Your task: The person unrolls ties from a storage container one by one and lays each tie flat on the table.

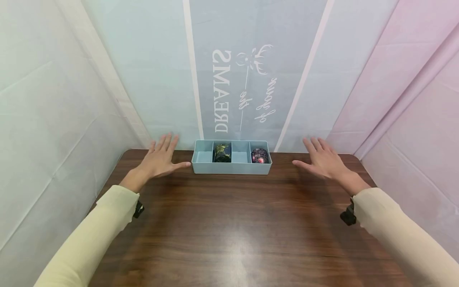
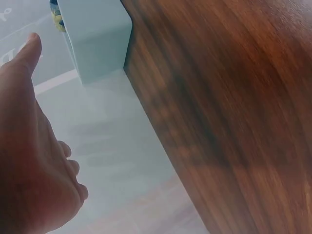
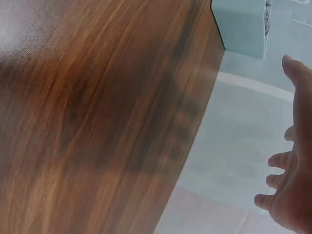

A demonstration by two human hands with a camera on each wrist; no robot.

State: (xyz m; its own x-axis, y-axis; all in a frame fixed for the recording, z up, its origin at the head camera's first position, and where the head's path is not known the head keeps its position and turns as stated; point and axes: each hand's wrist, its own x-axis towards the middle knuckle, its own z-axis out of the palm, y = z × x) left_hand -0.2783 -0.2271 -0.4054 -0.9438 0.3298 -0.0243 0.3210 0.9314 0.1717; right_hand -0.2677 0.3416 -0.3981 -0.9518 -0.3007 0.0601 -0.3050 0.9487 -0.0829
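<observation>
Fingers [image 1: 173, 144] spread, flanking the light-blue divided box [image 1: 231, 169].

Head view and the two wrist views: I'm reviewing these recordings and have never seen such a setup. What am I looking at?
There is no robot here, just a person's bare left hand and right hand. The wide picture comes from a camera worn on the head, looking forward and down. The other two come from cameras worn on the wrists, each seeing its own hand and a corner of the box. On the brown wooden table sits a pale blue box with four compartments. Counting from the left in the head view, the second holds a dark leaf-patterned item and the fourth a dark flower-patterned one. Both hands are spread on either side, holding nothing.
</observation>
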